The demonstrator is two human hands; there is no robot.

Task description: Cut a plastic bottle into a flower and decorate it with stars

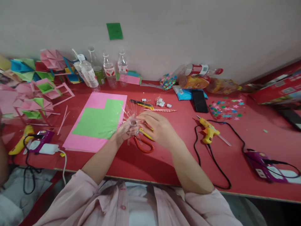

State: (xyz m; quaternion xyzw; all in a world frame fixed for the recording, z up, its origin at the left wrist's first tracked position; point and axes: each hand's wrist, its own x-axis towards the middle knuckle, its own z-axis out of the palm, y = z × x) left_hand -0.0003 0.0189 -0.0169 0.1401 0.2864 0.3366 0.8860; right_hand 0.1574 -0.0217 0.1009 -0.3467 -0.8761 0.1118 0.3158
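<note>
Hands together above a red table (145, 169), a person in a pink shirt works on a clear plastic piece (133, 122), its round neck turned upward and thin strips fanning out around it. The left hand (125, 130) is closed around the piece below the neck; the right hand (161, 128) curls in from the other side, fingers bent at the piece's edge, though blur and clear plastic make it impossible to tell whether they grip it.

On the table, beside the left forearm, lies a pink sheet (77, 138) with a smaller, notched green sheet (98, 121) on top. Empty-looking bottles (110, 72) stand near the wall behind. A yellow glue gun (209, 130) rests to the right, its cord curling toward the table's edge, with a black phone (199, 101) just beyond. Under the hands show a red handle loop (145, 152) and a yellow handle (147, 135). Beyond them lie a yellow-and-black cutter (142, 104), slim striped sticks (162, 110) and, smallest, several white pieces (160, 102).
</note>
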